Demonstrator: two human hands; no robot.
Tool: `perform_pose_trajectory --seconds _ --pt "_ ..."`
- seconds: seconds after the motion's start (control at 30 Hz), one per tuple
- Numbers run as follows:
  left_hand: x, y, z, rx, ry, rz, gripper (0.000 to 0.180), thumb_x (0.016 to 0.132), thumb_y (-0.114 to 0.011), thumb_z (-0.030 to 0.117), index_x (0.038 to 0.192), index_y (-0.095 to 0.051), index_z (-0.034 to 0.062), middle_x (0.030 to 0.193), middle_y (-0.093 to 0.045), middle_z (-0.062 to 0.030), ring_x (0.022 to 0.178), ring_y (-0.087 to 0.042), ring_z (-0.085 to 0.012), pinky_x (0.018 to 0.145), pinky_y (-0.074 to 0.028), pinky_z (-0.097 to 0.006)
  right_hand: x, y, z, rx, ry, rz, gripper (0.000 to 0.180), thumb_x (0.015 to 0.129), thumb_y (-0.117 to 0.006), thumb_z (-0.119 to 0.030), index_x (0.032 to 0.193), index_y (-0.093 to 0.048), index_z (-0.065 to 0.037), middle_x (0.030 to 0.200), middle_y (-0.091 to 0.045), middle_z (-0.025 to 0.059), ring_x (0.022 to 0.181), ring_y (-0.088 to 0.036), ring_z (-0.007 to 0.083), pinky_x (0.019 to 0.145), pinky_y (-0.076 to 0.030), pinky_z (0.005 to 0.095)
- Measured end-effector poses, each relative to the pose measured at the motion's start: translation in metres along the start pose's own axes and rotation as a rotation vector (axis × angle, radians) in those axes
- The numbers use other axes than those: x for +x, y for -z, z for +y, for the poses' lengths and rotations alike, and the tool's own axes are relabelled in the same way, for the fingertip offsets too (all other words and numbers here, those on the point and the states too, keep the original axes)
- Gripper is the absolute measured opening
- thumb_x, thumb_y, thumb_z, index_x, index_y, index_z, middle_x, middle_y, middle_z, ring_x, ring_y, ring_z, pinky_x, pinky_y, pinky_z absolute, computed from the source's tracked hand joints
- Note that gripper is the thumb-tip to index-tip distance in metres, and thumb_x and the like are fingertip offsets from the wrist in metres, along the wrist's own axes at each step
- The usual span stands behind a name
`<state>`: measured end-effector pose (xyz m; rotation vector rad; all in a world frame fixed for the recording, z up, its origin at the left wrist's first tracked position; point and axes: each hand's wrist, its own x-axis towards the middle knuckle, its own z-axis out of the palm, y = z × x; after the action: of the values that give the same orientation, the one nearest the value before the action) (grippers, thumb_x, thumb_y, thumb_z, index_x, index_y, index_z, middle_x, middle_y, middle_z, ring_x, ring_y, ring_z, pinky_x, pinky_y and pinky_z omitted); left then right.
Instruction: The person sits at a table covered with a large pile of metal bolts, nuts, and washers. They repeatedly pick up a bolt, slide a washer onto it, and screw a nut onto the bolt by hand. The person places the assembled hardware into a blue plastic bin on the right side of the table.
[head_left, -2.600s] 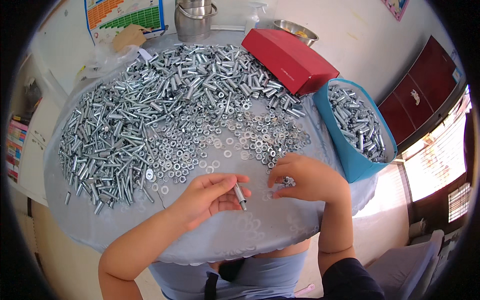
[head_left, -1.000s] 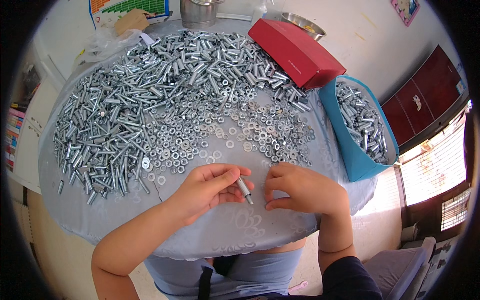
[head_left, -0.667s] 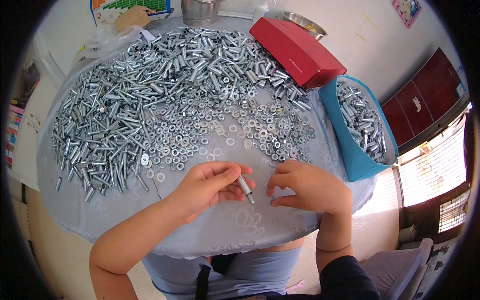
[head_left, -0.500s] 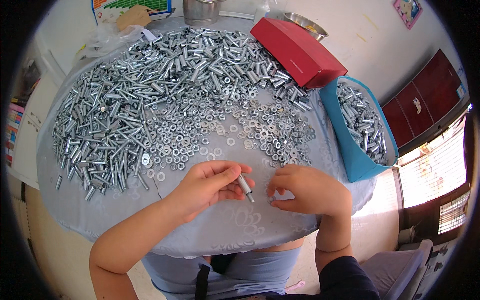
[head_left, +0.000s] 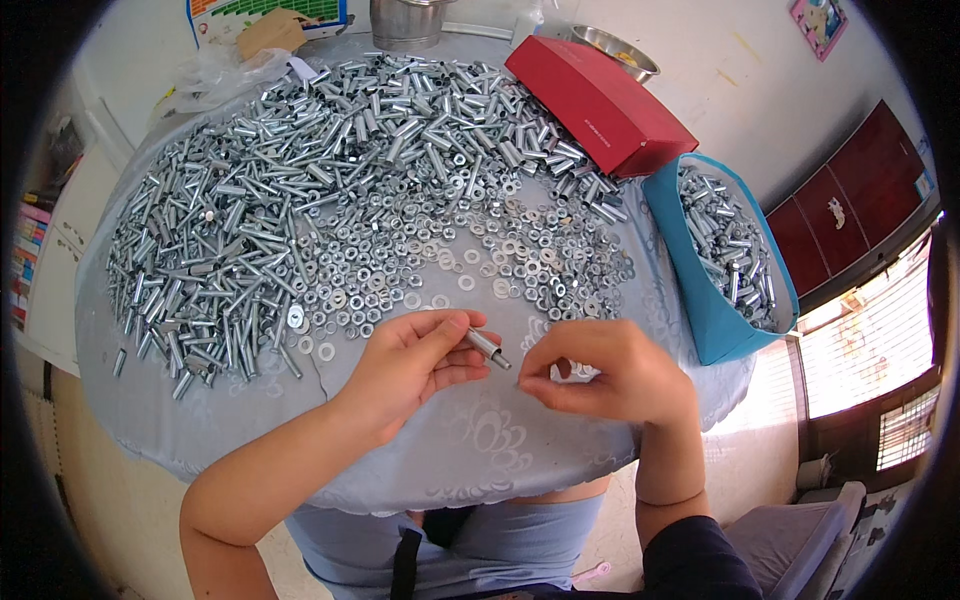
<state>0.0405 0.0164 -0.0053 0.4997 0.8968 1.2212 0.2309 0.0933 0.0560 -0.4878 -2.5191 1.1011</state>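
Observation:
My left hand [head_left: 408,362] is closed round a silvery bolt with a metal sleeve [head_left: 485,346] on it. Its bare tip points right and slightly down. Facing that tip, my right hand [head_left: 625,372] has thumb and forefinger pinched together. What lies in the pinch is hidden by the fingers. Just beyond both hands spreads a heap of loose nuts and washers [head_left: 545,270]. Long bolts [head_left: 215,275] are piled to the left, and short metal sleeves [head_left: 400,130] lie thick across the far side.
A patterned grey cloth [head_left: 480,440] covers the round table. At right stands a blue fabric bin [head_left: 690,265] full of assembled metal pieces. A red box [head_left: 600,105] leans behind it. Farther back are a metal pot [head_left: 405,25], a steel bowl [head_left: 640,62] and a plastic bag [head_left: 225,80].
My left hand has raised the sleeved bolt slightly and tilted it flatter. My right hand has come leftward to its tip; the small ring seen in that pinch before is now hidden.

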Motion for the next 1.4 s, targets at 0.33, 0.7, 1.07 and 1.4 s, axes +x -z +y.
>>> perform_pose_trajectory --seconds 0.33,0.7,1.07,1.4 --pt "-0.001 0.003 -0.001 -0.029 0.038 -0.028 0.027 0.092 -0.046 0.021 0.102 -0.056 -0.0025 0.093 -0.059 -0.0069 0.083 -0.057 -0.0115 0.079 -0.051 -0.028 0.006 -0.007 0.008 0.096 -0.067 0.069 0.014 0.076 -0.067 -0.008 0.086 -0.061 -0.002 0.073 -0.061 0.0068 0.065 -0.060 0.0143 0.058 -0.046 0.0244" --pt "-0.001 0.005 -0.004 -0.239 0.072 -0.043 0.026 0.091 -0.049 0.021 0.101 -0.054 -0.0021 0.089 -0.057 -0.0065 0.084 -0.057 -0.0138 0.085 -0.050 -0.031 0.010 -0.014 0.012 -0.056 0.126 0.200 0.020 0.071 -0.071 -0.007 0.088 -0.060 -0.004 0.071 -0.057 0.0044 0.062 -0.056 0.0131 0.052 -0.044 0.0235" --pt "-0.006 -0.006 0.000 -0.075 0.167 -0.097 0.029 0.092 -0.047 0.025 0.103 -0.052 -0.0012 0.084 -0.059 -0.0087 0.077 -0.060 -0.0163 0.078 -0.052 -0.035 0.011 -0.016 0.015 0.160 0.064 0.230 0.018 0.068 -0.074 -0.006 0.082 -0.062 -0.004 0.074 -0.059 0.0024 0.060 -0.052 0.0099 0.052 -0.041 0.0213" --pt "-0.003 -0.012 -0.007 -0.186 0.258 -0.198 0.043 0.092 -0.037 0.047 0.080 -0.048 0.0072 0.068 -0.046 -0.0006 0.060 -0.045 -0.0133 0.059 -0.042 -0.027 0.013 -0.018 0.011 0.147 0.127 0.249 0.015 0.069 -0.073 -0.006 0.082 -0.065 -0.003 0.078 -0.055 0.0039 0.069 -0.051 0.0114 0.056 -0.042 0.0228"
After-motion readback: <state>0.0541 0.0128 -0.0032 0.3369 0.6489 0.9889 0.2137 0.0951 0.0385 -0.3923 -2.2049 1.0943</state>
